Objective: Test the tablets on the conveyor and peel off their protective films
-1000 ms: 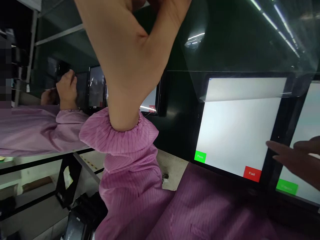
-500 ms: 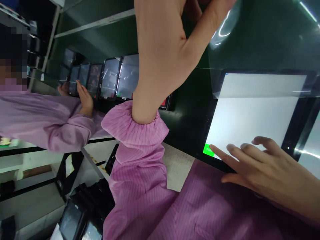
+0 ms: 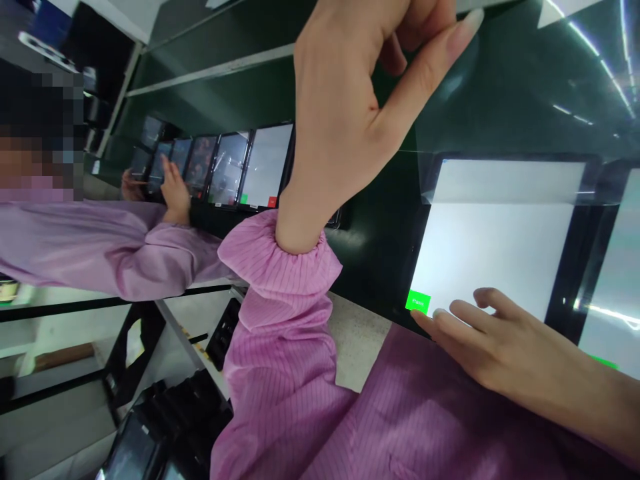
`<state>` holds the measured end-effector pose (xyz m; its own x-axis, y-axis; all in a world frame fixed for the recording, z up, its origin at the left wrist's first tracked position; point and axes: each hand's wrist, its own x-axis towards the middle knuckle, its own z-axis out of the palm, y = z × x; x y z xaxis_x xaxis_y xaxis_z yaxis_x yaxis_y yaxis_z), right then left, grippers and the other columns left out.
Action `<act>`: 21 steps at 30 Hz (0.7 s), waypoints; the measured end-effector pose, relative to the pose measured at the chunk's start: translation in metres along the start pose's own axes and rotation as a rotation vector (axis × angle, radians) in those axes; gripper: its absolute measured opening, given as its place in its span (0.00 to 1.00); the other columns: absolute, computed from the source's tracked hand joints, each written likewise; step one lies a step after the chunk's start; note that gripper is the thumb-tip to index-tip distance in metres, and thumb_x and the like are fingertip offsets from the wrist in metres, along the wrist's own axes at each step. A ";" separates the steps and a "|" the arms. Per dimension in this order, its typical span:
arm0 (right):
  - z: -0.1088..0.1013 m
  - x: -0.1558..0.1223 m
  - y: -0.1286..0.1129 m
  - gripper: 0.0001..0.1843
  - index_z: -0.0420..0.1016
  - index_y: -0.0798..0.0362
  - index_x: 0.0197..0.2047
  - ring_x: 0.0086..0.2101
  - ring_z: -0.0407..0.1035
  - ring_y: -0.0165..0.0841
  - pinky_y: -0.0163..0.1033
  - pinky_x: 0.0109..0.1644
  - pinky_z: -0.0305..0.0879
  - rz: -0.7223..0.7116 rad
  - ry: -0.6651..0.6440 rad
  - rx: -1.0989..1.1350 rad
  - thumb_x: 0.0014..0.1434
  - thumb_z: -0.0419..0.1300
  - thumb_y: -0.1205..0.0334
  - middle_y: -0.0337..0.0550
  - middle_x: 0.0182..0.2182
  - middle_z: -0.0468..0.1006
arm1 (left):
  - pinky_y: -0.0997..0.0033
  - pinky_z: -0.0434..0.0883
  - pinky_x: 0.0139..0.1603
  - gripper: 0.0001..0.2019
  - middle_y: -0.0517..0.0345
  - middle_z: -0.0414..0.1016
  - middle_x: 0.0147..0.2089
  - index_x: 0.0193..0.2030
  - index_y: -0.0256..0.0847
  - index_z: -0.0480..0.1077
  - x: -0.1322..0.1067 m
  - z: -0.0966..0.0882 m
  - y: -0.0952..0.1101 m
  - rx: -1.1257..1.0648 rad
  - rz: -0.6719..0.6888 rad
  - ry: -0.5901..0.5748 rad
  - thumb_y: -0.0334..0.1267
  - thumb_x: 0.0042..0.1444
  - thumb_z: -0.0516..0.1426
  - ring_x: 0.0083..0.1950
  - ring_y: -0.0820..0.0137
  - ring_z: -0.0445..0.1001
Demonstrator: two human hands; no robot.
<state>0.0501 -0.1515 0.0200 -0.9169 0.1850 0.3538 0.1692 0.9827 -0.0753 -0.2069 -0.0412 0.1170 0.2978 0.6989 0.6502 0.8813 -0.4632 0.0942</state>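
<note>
A tablet with a bright white screen lies on the dark green table in front of me. My right hand reaches over its lower edge, fingers apart, the index fingertip at the lower edge of a green "Pass" button in the screen's corner. What looks like a clear film crosses the tablet's upper part; its far extent is hard to see. My left hand is raised at the top centre, fingers curled and thumb stretched toward them. Its fingertips are partly cut off, and what they hold, if anything, cannot be made out.
Another lit tablet lies at the right edge. Several tablets stand in a row to the left, where a co-worker's hand is over them. Black tablets are stacked below left. A part-hidden device lies behind my left wrist.
My right index finger has slid down from the button's right side to its lower edge. My left hand appears lower in view. The left row's nearest tablet now shows a bright white screen.
</note>
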 end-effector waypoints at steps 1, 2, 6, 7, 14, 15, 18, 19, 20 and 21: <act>0.000 0.000 0.000 0.19 0.84 0.54 0.39 0.37 0.63 0.35 0.46 0.46 0.62 -0.007 0.003 0.007 0.58 0.55 0.82 0.44 0.38 0.70 | 0.74 0.76 0.42 0.11 0.66 0.68 0.32 0.36 0.35 0.76 0.000 0.000 0.001 -0.017 0.002 0.013 0.33 0.72 0.60 0.41 0.75 0.79; 0.000 0.001 0.000 0.19 0.83 0.55 0.38 0.36 0.63 0.34 0.45 0.45 0.61 -0.012 0.011 0.009 0.59 0.55 0.82 0.44 0.38 0.71 | 0.75 0.76 0.42 0.11 0.66 0.68 0.32 0.35 0.35 0.75 -0.001 0.000 0.001 -0.037 0.006 0.024 0.32 0.72 0.60 0.41 0.75 0.79; -0.003 0.005 0.002 0.21 0.84 0.57 0.41 0.34 0.63 0.34 0.45 0.41 0.59 -0.033 0.018 0.010 0.60 0.53 0.84 0.43 0.35 0.71 | 0.75 0.77 0.41 0.11 0.66 0.71 0.32 0.34 0.39 0.72 -0.005 -0.001 0.003 -0.103 -0.002 0.064 0.30 0.70 0.62 0.43 0.74 0.80; -0.003 0.006 0.001 0.21 0.85 0.58 0.43 0.34 0.62 0.34 0.45 0.41 0.59 -0.034 0.017 0.015 0.61 0.52 0.84 0.44 0.35 0.72 | 0.75 0.77 0.41 0.11 0.66 0.72 0.33 0.34 0.40 0.71 -0.007 -0.001 0.003 -0.118 -0.001 0.080 0.30 0.70 0.62 0.43 0.74 0.79; 0.007 0.002 -0.016 0.17 0.86 0.59 0.45 0.34 0.62 0.36 0.45 0.42 0.61 0.023 0.059 0.082 0.65 0.55 0.76 0.48 0.38 0.77 | 0.66 0.77 0.42 0.11 0.63 0.75 0.35 0.34 0.45 0.71 -0.012 -0.003 0.005 -0.178 -0.035 0.144 0.31 0.68 0.64 0.41 0.73 0.75; 0.009 0.001 -0.018 0.16 0.86 0.58 0.45 0.35 0.62 0.36 0.44 0.42 0.62 0.020 0.055 0.084 0.66 0.56 0.74 0.48 0.40 0.78 | 0.66 0.77 0.42 0.10 0.63 0.76 0.35 0.35 0.45 0.71 -0.012 -0.004 0.005 -0.180 -0.046 0.139 0.32 0.69 0.64 0.41 0.72 0.75; 0.012 -0.001 -0.022 0.13 0.87 0.56 0.42 0.36 0.63 0.36 0.43 0.43 0.63 0.036 0.064 0.096 0.65 0.59 0.72 0.48 0.45 0.80 | 0.64 0.77 0.43 0.08 0.62 0.75 0.36 0.36 0.44 0.73 -0.014 -0.007 0.003 -0.154 -0.079 0.107 0.32 0.69 0.63 0.42 0.70 0.76; 0.012 -0.001 -0.023 0.12 0.86 0.56 0.41 0.36 0.63 0.36 0.43 0.43 0.63 0.042 0.061 0.102 0.65 0.59 0.71 0.48 0.46 0.80 | 0.64 0.77 0.44 0.08 0.62 0.75 0.36 0.37 0.43 0.74 -0.014 -0.008 0.002 -0.137 -0.079 0.104 0.32 0.69 0.63 0.42 0.70 0.76; 0.013 0.000 -0.024 0.12 0.86 0.55 0.40 0.35 0.63 0.36 0.43 0.42 0.63 0.048 0.056 0.109 0.65 0.59 0.71 0.48 0.46 0.80 | 0.64 0.76 0.45 0.07 0.61 0.75 0.36 0.37 0.42 0.75 -0.015 -0.008 0.000 -0.123 -0.078 0.107 0.32 0.69 0.63 0.42 0.70 0.76; 0.013 0.000 -0.024 0.11 0.86 0.55 0.38 0.34 0.62 0.35 0.43 0.41 0.62 0.055 0.055 0.116 0.65 0.60 0.70 0.48 0.45 0.80 | 0.64 0.75 0.46 0.07 0.61 0.75 0.35 0.37 0.41 0.75 -0.016 -0.008 -0.003 -0.114 -0.074 0.121 0.33 0.69 0.64 0.42 0.70 0.76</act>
<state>0.0412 -0.1752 0.0096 -0.8859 0.2415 0.3961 0.1724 0.9641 -0.2022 -0.2169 -0.0553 0.1124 0.1813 0.6663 0.7233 0.8497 -0.4765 0.2260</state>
